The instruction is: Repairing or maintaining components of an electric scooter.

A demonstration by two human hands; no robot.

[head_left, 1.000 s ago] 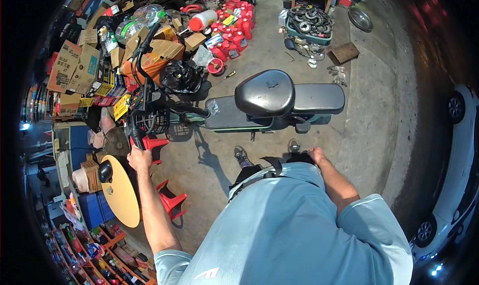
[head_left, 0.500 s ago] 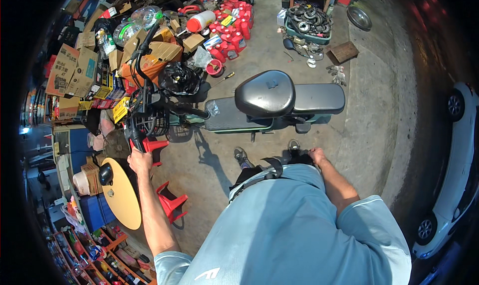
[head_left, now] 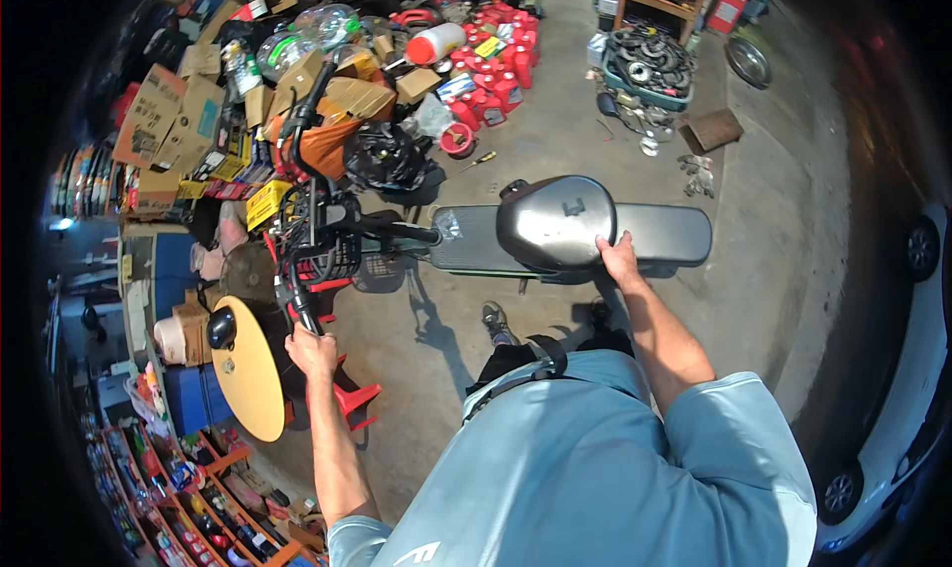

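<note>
- Head view, the only one here: a scooter (head_left: 481, 240) sits crosswise in front of the person, so use that as the landmark. It looks upright, handlebars to the person's left.
- The left hand (head_left: 313, 351) is curled around the near handlebar grip (head_left: 305, 311), at the scooter's front end. My guess is that holding it right out there gives good leverage over the steering.
- The right hand (head_left: 619, 257) is on the near rear edge of the saddle (head_left: 555, 225), about mid-scooter, thumb and fingers spread apart. Can't tell how hard it's pressing, or if anything's tucked under the edge. One hand up front plus one back here probably makes tipping less likely.
- Beyond the scooter's front half: a black plastic bag (head_left: 387, 157) and a crowd of red bottles (head_left: 496, 71), bunched up, maybe just to save space.
- Beyond its tail end: a tub (head_left: 645, 96) heaped with metal parts, plus gloves (head_left: 697, 175) dropped closer in.
- Near side of its front: a yellow round tabletop (head_left: 248, 378) and a red stool (head_left: 357, 398), likely a sitting spot.
</note>
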